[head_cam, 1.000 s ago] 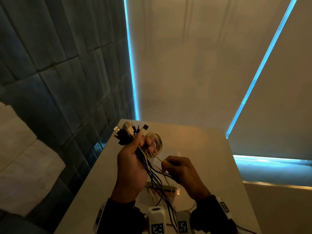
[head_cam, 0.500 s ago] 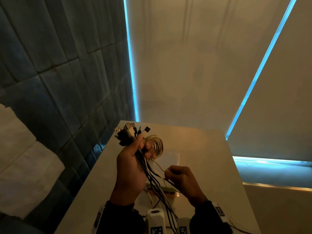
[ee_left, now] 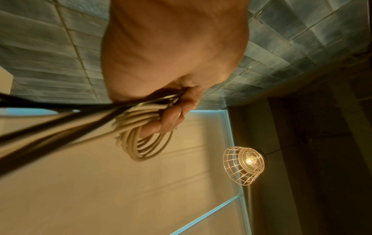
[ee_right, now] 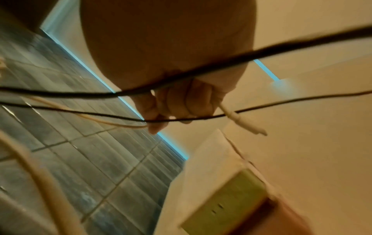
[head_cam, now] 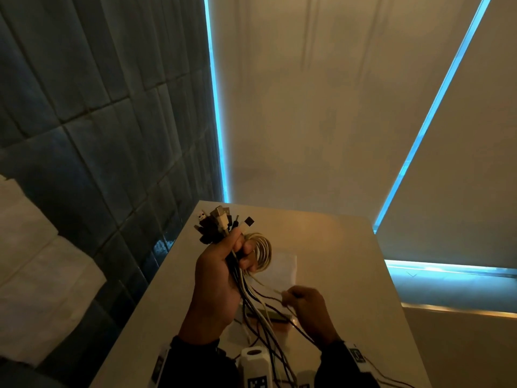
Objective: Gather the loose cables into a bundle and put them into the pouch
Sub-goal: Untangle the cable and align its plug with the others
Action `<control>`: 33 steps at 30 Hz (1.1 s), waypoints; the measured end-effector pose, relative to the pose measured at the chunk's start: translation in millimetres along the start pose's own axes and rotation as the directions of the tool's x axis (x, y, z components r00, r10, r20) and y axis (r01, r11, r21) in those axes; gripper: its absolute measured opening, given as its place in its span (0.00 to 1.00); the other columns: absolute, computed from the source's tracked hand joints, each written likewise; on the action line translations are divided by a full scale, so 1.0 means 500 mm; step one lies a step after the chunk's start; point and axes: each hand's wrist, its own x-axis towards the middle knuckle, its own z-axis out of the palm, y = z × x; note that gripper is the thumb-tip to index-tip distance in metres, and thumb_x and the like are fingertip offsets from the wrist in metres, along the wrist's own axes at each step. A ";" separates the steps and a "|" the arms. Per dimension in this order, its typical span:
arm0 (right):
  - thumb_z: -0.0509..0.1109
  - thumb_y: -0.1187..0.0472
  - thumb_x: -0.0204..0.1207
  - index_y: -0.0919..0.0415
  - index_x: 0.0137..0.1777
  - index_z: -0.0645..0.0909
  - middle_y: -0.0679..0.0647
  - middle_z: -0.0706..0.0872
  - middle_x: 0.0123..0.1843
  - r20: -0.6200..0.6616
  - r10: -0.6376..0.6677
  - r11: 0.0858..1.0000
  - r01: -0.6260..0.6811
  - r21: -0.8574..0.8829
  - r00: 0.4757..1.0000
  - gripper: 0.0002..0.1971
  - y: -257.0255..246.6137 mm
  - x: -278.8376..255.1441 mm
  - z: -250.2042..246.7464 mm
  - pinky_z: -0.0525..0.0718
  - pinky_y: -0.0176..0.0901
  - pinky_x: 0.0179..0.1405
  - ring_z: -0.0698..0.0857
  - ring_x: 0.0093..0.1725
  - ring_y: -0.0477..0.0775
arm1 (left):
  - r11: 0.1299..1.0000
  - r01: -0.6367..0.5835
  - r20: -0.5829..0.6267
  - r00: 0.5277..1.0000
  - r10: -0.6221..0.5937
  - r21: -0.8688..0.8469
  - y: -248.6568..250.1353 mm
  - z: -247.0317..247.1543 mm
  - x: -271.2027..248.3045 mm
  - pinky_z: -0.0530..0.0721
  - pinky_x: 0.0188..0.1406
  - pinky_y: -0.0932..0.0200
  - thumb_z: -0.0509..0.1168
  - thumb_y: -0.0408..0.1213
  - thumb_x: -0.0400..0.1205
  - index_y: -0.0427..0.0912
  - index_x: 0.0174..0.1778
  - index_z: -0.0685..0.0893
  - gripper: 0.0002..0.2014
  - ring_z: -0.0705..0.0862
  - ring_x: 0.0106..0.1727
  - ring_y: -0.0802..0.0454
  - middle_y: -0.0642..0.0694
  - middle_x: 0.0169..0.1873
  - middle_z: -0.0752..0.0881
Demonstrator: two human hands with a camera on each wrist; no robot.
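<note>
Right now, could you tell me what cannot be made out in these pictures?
- Pouch: head view, dim; cables cross it; its opening is unreadable.
- Dangling cables: lower ends cut off by the bottom edge.
- Right hand: what it pinches is blurred there; the right wrist view shows a white cable end.

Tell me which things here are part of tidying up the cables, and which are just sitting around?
Part of the job:
- left hand gripping the cable bunch
- coiled white cable wound on its fingers
- right hand pinching the white cable's loose end
- clear pouch on the table

Just sitting around:
- wire cage lamp
- tiled wall
</note>
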 end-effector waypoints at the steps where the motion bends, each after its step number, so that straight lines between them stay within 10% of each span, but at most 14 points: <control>1: 0.69 0.61 0.76 0.59 0.28 0.83 0.49 0.85 0.28 -0.069 -0.020 1.000 0.019 -0.009 0.997 0.14 -0.017 0.007 -0.004 0.77 0.39 0.38 0.81 0.32 0.45 | 1.000 0.012 0.006 1.000 -0.012 0.019 0.000 0.001 0.001 0.67 0.32 0.57 0.57 0.39 0.82 0.42 0.29 0.69 0.15 0.68 0.24 0.55 0.45 0.28 0.74; 6: 0.66 0.59 0.80 0.60 0.37 0.83 0.45 0.74 0.24 -0.225 -0.217 0.946 0.262 0.193 0.950 0.11 -0.163 0.001 -0.040 0.69 0.44 0.29 0.70 0.27 0.47 | 0.988 0.088 -0.086 0.993 -0.077 0.126 -0.011 0.003 0.007 0.72 0.34 0.56 0.57 0.37 0.85 0.41 0.29 0.70 0.16 0.74 0.24 0.53 0.42 0.28 0.78; 10: 0.64 0.62 0.83 0.67 0.40 0.80 0.44 0.76 0.26 -0.070 -0.451 0.839 0.450 0.307 0.890 0.11 -0.268 -0.057 -0.052 0.69 0.30 0.24 0.70 0.24 0.40 | 0.988 0.077 -0.152 0.987 -0.057 0.133 -0.020 0.009 0.009 0.78 0.46 0.48 0.60 0.38 0.85 0.41 0.27 0.77 0.18 0.82 0.34 0.47 0.43 0.28 0.84; 18: 0.64 0.54 0.82 0.63 0.32 0.78 0.46 0.71 0.24 0.187 -0.342 0.927 0.298 0.229 0.921 0.18 -0.211 -0.082 -0.049 0.66 0.36 0.24 0.68 0.23 0.42 | 0.993 -0.016 -0.004 1.000 0.016 -0.121 0.001 0.006 0.007 0.74 0.42 0.54 0.59 0.41 0.81 0.42 0.29 0.69 0.14 0.76 0.33 0.49 0.41 0.33 0.77; 26: 0.67 0.59 0.81 0.55 0.29 0.79 0.46 0.76 0.25 0.004 -0.410 0.904 0.407 -0.132 0.912 0.16 -0.123 -0.078 -0.134 0.69 0.31 0.30 0.74 0.28 0.40 | 0.990 0.016 -0.147 0.989 0.005 0.142 -0.026 0.036 0.003 0.81 0.45 0.50 0.57 0.32 0.86 0.37 0.30 0.77 0.16 0.83 0.26 0.51 0.46 0.22 0.83; 33: 0.67 0.57 0.76 0.50 0.32 0.79 0.41 0.84 0.29 -0.368 -0.212 0.921 0.059 -0.386 0.906 0.10 0.036 -0.110 -0.311 0.74 0.40 0.33 0.80 0.28 0.42 | 0.985 0.003 -0.131 0.991 0.021 0.175 -0.009 -0.005 0.020 0.81 0.46 0.49 0.56 0.32 0.86 0.38 0.33 0.85 0.18 0.83 0.31 0.48 0.43 0.26 0.85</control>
